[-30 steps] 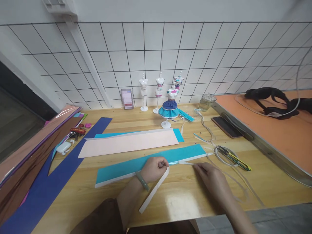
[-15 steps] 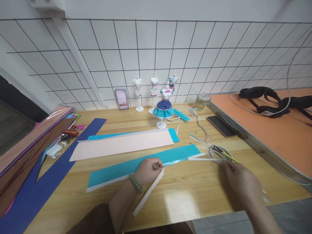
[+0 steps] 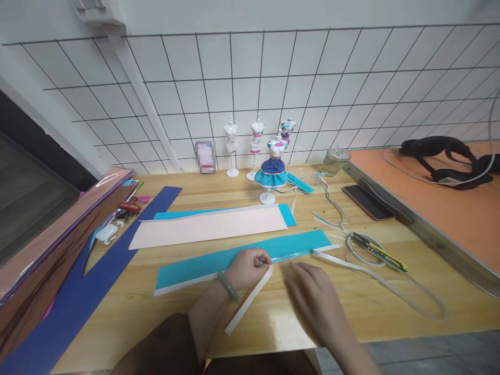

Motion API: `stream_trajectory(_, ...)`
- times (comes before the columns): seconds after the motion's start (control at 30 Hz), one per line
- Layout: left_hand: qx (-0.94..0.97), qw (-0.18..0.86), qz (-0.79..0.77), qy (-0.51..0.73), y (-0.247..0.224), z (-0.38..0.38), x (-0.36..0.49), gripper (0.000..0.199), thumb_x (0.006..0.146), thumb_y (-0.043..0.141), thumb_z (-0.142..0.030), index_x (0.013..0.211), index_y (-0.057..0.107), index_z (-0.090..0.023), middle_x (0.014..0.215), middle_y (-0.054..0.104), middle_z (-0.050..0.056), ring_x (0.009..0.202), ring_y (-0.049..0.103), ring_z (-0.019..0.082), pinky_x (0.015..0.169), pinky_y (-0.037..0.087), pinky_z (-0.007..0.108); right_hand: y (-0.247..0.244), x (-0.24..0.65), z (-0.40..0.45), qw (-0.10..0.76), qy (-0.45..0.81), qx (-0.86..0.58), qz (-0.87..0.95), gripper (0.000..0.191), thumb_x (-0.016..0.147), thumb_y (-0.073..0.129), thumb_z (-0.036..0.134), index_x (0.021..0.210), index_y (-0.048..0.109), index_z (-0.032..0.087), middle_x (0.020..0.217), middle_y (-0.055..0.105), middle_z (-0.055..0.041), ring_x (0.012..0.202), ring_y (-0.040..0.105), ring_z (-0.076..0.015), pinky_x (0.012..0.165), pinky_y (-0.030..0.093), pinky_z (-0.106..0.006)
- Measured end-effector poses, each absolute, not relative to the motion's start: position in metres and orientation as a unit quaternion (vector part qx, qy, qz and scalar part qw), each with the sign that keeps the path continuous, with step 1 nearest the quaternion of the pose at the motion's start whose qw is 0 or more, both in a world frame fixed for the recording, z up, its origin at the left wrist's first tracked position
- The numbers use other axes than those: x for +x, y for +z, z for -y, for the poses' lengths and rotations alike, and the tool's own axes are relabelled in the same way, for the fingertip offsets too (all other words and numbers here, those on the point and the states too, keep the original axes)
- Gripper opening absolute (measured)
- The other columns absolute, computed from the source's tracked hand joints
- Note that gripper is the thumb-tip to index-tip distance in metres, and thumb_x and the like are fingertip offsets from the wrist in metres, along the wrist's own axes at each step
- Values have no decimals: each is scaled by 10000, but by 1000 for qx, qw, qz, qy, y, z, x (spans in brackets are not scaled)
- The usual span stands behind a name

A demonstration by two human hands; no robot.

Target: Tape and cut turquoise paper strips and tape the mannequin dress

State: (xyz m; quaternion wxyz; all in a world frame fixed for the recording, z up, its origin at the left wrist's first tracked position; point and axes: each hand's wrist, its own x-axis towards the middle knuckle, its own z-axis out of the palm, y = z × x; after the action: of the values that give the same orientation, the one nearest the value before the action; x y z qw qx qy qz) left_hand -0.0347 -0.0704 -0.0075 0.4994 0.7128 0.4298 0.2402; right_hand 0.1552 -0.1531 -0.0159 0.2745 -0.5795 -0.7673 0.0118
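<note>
My left hand [image 3: 247, 268] rests on the lower edge of a turquoise strip [image 3: 183, 272], its fingers pinched on a narrow white strip [image 3: 250, 301] that slants down toward me. White tape lines the turquoise strip's near edge on the left; to the right of my hand that edge looks shiny. Just right of my left hand, my right hand [image 3: 314, 297] hovers over the table, its fingers smeared by motion. From the turquoise strip's right end a white tape [image 3: 351, 264] loops across the wood. A roll of tape [image 3: 351, 255] lies there with a yellow-and-black utility knife [image 3: 392, 260] across it.
Behind are a pale pink sheet [image 3: 211, 227], small dress-form mannequins [image 3: 231, 136] and one in a blue skirt [image 3: 271, 177]. A phone [image 3: 368, 202] and glass jar [image 3: 335, 160] stand right. Left lie a dark blue strip [image 3: 97, 289], stacked sheets [image 3: 50, 260] and an earbud case [image 3: 107, 234].
My right hand has moved left from the tape roll toward my left hand. The utility knife now lies in full view, and the tape loop shows at the right. The whole view has shifted slightly.
</note>
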Motion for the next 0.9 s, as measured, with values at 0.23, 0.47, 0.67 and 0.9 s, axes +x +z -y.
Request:
stream_trajectory(0.23,672,548,-408,286,-12,70,-35,244,701,498,-156,941,453,-172,627,498,-52,540,464,80,516,358,198,-14,112,127,262,61,-602,752,248,850,454,240,1042,583,152,915,617,-103,858,570,-231,742,465,-368)
stream_trajectory(0.47,658,564,-412,281,-13,68,-35,264,691,442,-98,939,425,-187,618,488,-64,494,464,70,472,335,190,-17,123,124,347,151,-603,702,258,863,416,260,985,632,187,903,649,-79,836,602,-203,741,479,-326)
stream_trajectory(0.67,664,562,-412,272,-15,67,-36,257,692,442,-101,936,429,-180,621,494,-57,506,476,73,466,337,188,-21,155,113,385,227,-650,615,298,815,466,379,901,672,181,890,679,-94,826,612,-233,751,475,-363)
stream_trajectory(0.9,693,513,-437,254,-12,67,-34,202,731,489,-193,930,504,-164,614,515,-45,502,463,74,487,354,194,-22,158,111,392,249,-669,580,340,768,516,446,918,667,182,926,680,-94,858,611,-223,782,471,-345)
